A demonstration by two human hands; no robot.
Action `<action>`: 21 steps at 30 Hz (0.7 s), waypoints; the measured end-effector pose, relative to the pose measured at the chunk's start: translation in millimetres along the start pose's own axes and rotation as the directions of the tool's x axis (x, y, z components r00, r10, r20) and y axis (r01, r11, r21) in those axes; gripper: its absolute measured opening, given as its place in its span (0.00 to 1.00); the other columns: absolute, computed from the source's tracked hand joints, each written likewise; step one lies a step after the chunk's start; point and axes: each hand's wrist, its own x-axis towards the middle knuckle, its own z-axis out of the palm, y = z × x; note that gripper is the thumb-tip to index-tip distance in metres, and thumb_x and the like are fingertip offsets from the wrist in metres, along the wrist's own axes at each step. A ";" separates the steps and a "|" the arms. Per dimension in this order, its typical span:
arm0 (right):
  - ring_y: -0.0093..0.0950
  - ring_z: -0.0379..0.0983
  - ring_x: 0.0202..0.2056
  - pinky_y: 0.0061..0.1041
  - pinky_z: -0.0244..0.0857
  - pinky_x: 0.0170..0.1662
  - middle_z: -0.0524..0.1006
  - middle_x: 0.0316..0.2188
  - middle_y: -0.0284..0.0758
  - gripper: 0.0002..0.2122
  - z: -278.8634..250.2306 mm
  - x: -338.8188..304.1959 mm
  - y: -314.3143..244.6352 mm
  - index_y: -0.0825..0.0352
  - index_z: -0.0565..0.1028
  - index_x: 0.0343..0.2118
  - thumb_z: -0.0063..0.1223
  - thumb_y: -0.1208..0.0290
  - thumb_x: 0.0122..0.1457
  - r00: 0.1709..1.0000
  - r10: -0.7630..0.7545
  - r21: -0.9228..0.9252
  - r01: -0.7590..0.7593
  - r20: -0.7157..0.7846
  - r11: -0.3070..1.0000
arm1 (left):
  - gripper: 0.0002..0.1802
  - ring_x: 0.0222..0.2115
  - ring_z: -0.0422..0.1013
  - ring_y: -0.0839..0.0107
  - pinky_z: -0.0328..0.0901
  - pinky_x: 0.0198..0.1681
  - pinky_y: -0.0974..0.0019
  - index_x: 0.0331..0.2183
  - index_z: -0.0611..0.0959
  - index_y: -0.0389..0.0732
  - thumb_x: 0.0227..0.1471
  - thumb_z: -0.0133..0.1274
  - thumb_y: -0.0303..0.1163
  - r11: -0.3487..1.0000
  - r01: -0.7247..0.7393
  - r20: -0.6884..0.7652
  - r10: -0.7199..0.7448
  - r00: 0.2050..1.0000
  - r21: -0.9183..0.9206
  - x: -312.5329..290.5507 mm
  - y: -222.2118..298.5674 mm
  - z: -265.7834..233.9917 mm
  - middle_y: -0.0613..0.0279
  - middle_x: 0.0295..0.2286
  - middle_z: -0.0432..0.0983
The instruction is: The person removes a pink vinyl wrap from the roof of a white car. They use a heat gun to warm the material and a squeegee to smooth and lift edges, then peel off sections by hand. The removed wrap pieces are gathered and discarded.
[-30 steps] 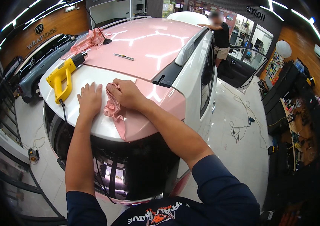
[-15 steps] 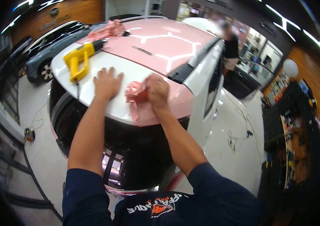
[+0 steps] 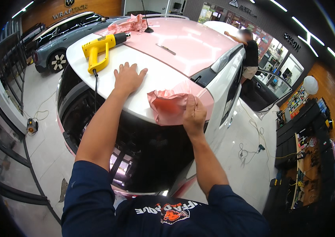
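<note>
My right hand (image 3: 194, 115) is closed on the loose edge of a crumpled pink vinyl wrap film (image 3: 170, 103), folded back at the right rear corner of the car's spoiler. Part of that film still lies flat on the corner. My left hand (image 3: 130, 79) rests flat on the bare white spoiler (image 3: 114, 85), its fingers spread. A yellow heat gun (image 3: 98, 50) lies on the spoiler, to the left of that hand. Beyond the seam, the roof (image 3: 191, 35) is pink, and a small thin flat tool (image 3: 166, 49) lies on it.
Bunched pink film (image 3: 130, 24) sits at the roof's far left, by a black antenna (image 3: 147, 29). The heat gun's cord (image 3: 96, 89) hangs over the rear window. Another person (image 3: 250, 53) stands by an open car door (image 3: 268, 89). Cables (image 3: 259, 130) cross the floor at right.
My right hand has moved right, carrying the film's edge with it, and more white shows on the spoiler. The left hand stays flat on the spoiler. The view has shifted.
</note>
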 end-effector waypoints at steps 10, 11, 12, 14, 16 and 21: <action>0.25 0.67 0.20 0.28 0.62 0.26 0.73 0.18 0.40 0.17 4.8 56.8 -18.6 0.73 0.74 0.29 0.44 0.62 0.66 0.894 -0.367 0.032 0.371 0.257 0.928 | 0.23 0.41 0.73 0.51 0.50 0.63 0.52 0.48 0.75 0.37 0.51 0.55 0.35 0.789 -0.250 0.068 0.345 0.936 -0.562 -112.5 35.1 -5.8 0.47 0.38 0.77; 0.22 0.66 0.23 0.25 0.62 0.28 0.73 0.20 0.36 0.17 4.3 55.8 -20.1 0.73 0.75 0.31 0.43 0.62 0.67 0.920 -0.234 0.034 0.235 0.314 0.971 | 0.17 0.33 0.72 0.47 0.56 0.59 0.51 0.43 0.76 0.36 0.50 0.52 0.30 0.771 -0.367 -0.117 0.362 0.925 -0.520 -113.9 37.2 7.1 0.46 0.30 0.76; 0.19 0.66 0.25 0.22 0.62 0.31 0.73 0.22 0.32 0.17 -4.6 54.9 -19.4 0.73 0.75 0.33 0.42 0.63 0.68 0.928 -0.095 0.019 0.095 0.361 0.995 | 0.11 0.26 0.72 0.43 0.62 0.54 0.51 0.38 0.78 0.35 0.50 0.50 0.26 0.760 -0.474 -0.299 0.372 0.879 -0.445 -113.0 44.9 15.2 0.45 0.22 0.75; 0.15 0.64 0.28 0.19 0.62 0.33 0.72 0.24 0.26 0.17 -19.2 43.2 -12.8 0.72 0.75 0.33 0.40 0.63 0.69 0.933 0.065 0.045 -0.087 0.355 0.995 | 0.08 0.34 0.71 0.40 0.60 0.56 0.48 0.34 0.77 0.33 0.50 0.48 0.26 0.794 -0.409 -0.287 0.305 0.908 -0.451 -126.3 50.3 23.9 0.41 0.27 0.74; 0.15 0.64 0.29 0.18 0.61 0.33 0.72 0.24 0.26 0.17 -22.8 19.6 6.3 0.72 0.75 0.32 0.40 0.63 0.69 0.964 0.122 0.122 -0.154 0.234 0.981 | 0.07 0.35 0.71 0.40 0.64 0.50 0.46 0.31 0.76 0.31 0.49 0.47 0.23 0.814 -0.390 -0.314 0.269 0.910 -0.430 -137.0 66.5 18.0 0.40 0.28 0.74; 0.15 0.61 0.26 0.18 0.58 0.30 0.69 0.21 0.26 0.18 -11.7 8.7 29.2 0.69 0.71 0.25 0.40 0.62 0.69 0.977 0.211 0.419 -0.209 0.041 0.884 | 0.06 0.28 0.70 0.41 0.64 0.35 0.46 0.29 0.76 0.31 0.46 0.47 0.22 0.843 -0.409 -0.274 0.325 0.905 -0.350 -146.2 74.0 14.1 0.40 0.24 0.73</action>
